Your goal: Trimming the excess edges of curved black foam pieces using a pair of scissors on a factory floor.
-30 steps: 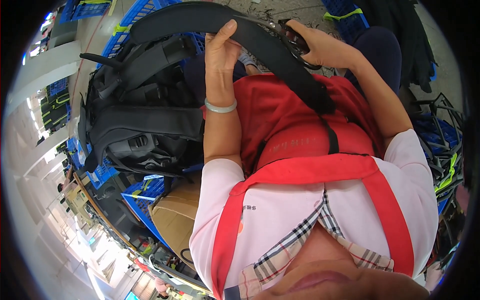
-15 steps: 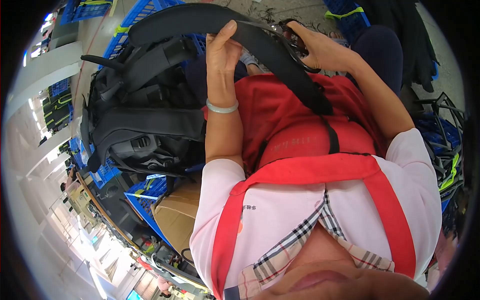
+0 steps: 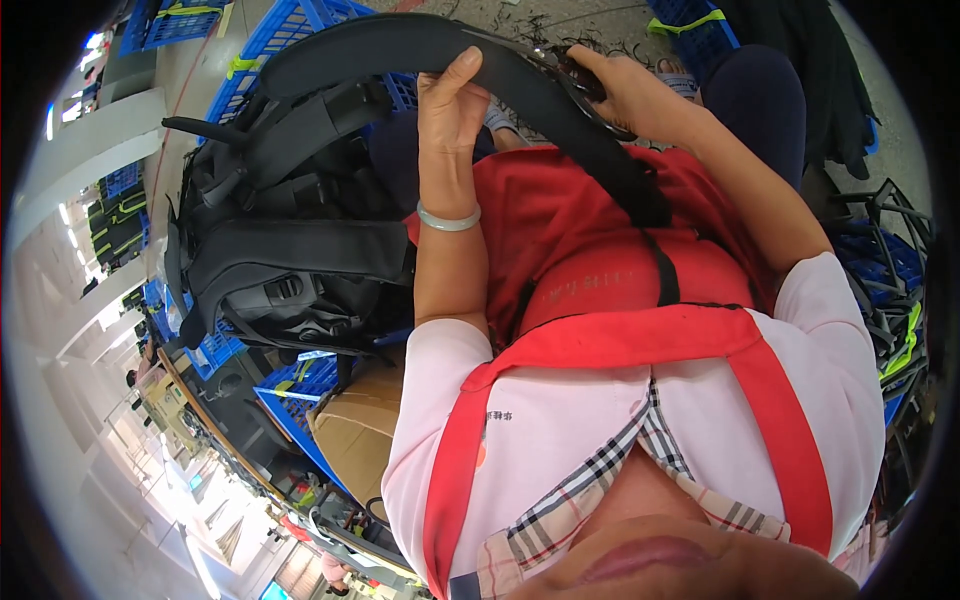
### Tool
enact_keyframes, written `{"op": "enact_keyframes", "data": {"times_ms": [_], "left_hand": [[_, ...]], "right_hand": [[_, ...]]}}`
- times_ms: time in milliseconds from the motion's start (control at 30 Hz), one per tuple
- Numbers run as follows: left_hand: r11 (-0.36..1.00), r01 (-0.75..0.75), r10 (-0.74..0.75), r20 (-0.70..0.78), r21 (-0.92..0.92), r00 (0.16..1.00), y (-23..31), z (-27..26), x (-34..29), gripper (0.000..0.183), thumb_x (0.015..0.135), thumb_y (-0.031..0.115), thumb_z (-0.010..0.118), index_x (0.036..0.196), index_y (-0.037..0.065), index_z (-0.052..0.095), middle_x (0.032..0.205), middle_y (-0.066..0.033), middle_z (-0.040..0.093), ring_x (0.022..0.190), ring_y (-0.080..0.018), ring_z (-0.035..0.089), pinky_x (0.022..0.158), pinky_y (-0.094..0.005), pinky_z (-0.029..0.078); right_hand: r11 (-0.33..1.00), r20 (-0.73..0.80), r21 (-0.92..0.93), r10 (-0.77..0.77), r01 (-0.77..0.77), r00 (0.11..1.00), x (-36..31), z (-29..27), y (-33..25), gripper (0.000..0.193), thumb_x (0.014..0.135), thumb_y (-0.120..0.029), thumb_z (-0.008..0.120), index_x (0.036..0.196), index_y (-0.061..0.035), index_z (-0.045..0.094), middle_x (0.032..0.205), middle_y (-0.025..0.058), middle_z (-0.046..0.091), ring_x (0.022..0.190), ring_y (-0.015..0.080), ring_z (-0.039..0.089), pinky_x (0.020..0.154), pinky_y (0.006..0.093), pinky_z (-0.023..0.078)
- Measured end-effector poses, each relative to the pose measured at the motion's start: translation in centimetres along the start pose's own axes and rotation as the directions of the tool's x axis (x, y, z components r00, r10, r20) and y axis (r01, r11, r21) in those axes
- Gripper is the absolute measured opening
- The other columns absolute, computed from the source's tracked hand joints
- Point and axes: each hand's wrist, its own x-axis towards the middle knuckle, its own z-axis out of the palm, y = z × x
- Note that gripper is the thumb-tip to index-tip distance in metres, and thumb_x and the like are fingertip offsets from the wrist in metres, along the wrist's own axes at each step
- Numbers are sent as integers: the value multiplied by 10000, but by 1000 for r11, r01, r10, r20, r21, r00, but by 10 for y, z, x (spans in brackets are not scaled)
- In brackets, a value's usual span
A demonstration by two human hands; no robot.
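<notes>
A long, curved black padded strap (image 3: pixel 540 105) arches in front of me, its lower end resting on my red apron (image 3: pixel 590 235). My left hand (image 3: pixel 455 105) pinches the strap near its middle, thumb on top and fingers underneath. On the strap's far right edge, my right hand (image 3: pixel 645 95) is closed around a pair of scissors (image 3: pixel 580 80) with dark handles. Their blades lie along the strap's edge and are partly hidden by it, so I cannot tell what is between them.
Black padded straps with buckles (image 3: pixel 290 250) are heaped at my left, over a blue crate (image 3: pixel 285 30). Dark clippings (image 3: pixel 625 45) litter the floor ahead. A cardboard box (image 3: pixel 355 440) stands by my left elbow. Black frames (image 3: pixel 890 240) sit at my right.
The strap and my left hand have moved slightly down and right. The fingers of my right hand have drawn closer together on the scissors' handles.
</notes>
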Motion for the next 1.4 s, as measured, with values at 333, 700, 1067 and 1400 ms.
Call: {"op": "enact_keyframes", "data": {"times_ms": [333,700,1067,1400], "left_hand": [[1000,-9,8,53,9,999,-3,-2,0,262,788,-48,656,999,107,652,990,-34,659,947,-193,626,893,-363,495],[999,31,-30,20,-36,999,6,-1,-3,273,794,-41,649,1021,112,643,982,-34,660,951,-201,628,879,-377,503],[997,-64,64,8,35,998,3,-4,0,269,793,-58,643,1003,110,651,990,-28,658,955,-186,627,896,-354,497],[999,-33,33,3,-16,999,-3,-1,-3,276,789,-55,651,1011,109,647,988,-26,656,963,-185,620,913,-356,488]], "right_hand": [[996,-43,11,-87,87,995,-3,2,13,420,834,-188,651,1171,-33,455,884,239,623,854,421,593,696,436,465],[996,183,54,61,-72,981,-10,-29,4,581,799,-116,643,1304,-72,360,1060,190,599,917,328,601,791,366,466],[989,346,76,90,-124,934,-7,-44,-10,585,828,-211,677,1313,-43,397,1045,151,579,905,241,560,822,328,457],[999,100,42,-11,7,995,-12,-24,-12,630,782,-356,726,1233,-25,434,929,189,604,833,310,584,739,358,460]]}}
